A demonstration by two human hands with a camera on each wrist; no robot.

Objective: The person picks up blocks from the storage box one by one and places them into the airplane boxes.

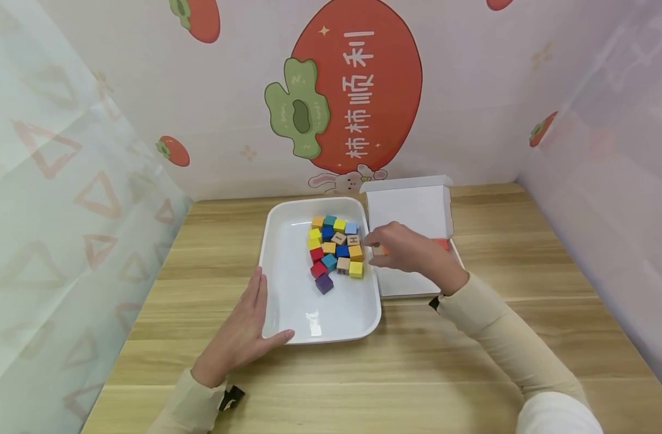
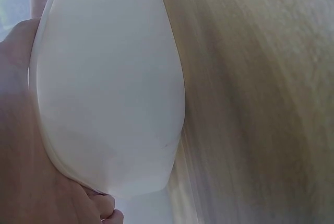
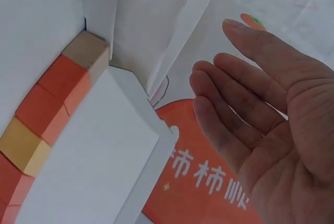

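Colored wooden cubes lie grouped in a white tray [image 1: 287, 307]; a purple cube [image 1: 324, 283] is the nearest, and a few plain ones bear letters. My left hand [image 1: 241, 325] rests against the tray's near-left corner, thumb along the near rim and fingers along the left side. In the left wrist view that hand lies along the rim above the tray's outer wall [image 2: 109, 88]. Over the left part of an open white box [image 1: 407, 284], my right hand [image 1: 401, 247] hovers beside the tray's right rim. Its palm and bent fingers show nothing held in the right wrist view.
A row of red-orange, yellow and plain cubes lies along the box in the right wrist view, with a plain cube [image 3: 86, 46] at one end. The raised box lid [image 1: 407, 211] stands at the back. Printed cloth walls surround the wooden table [image 1: 445, 374].
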